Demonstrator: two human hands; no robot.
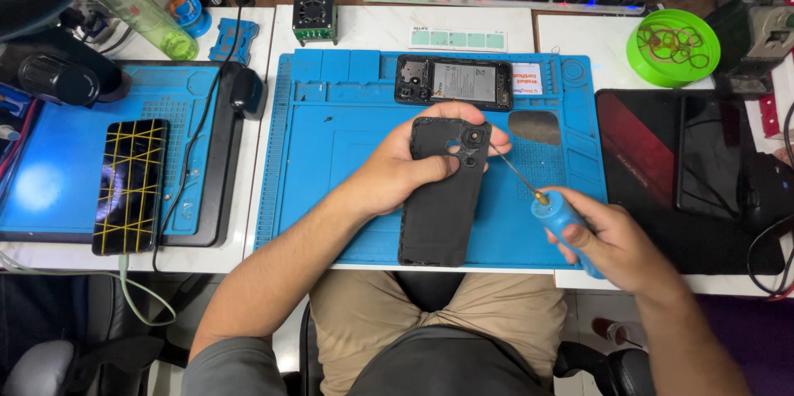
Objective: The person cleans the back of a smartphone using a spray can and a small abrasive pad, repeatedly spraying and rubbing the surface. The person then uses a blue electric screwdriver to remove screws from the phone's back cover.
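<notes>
cluttered white desk (pixel 571 45), black chair (pixel 616 367)

both forearms reach in from the near edge, bare below short sleeves. the left hand (pixel 413 169) is raised, fingers curled in a closed grip, thumb across the front. the right hand (pixel 612 239) (lower, nearer) is fisted, knuckles up, wrist angled left.

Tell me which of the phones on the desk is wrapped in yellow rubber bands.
The dark phone lying on the left blue mat. The opened phone at the top of the middle mat has no bands.
</notes>
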